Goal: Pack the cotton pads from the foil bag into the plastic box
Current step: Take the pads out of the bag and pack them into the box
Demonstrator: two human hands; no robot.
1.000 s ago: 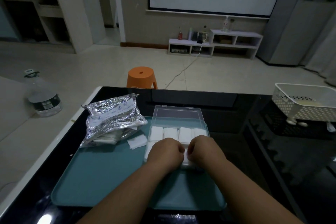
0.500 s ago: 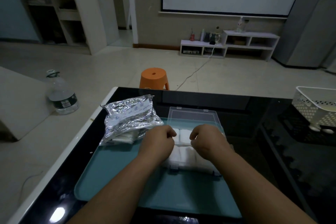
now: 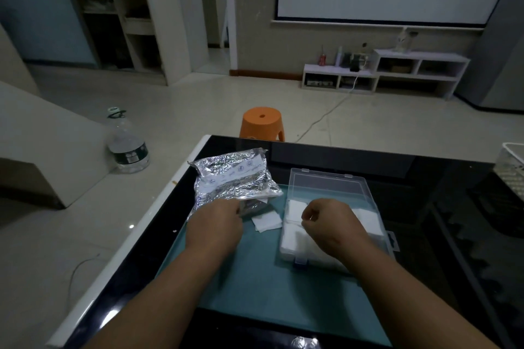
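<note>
Left grip [image 3: 215,225], hold unclear, touches the foil bag [image 3: 232,178] just ahead; right grip [image 3: 326,221] curls empty over the plastic box [image 3: 326,185].

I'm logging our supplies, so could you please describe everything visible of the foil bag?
The foil bag is crinkled, shiny silver foil with a white printed panel on top. It lies slumped at the teal tray's far left corner, left of the plastic box, its open mouth facing the person. The left hand is at that mouth; whether it grips the foil is unclear. A loose cotton pad lies beside the opening.
</note>
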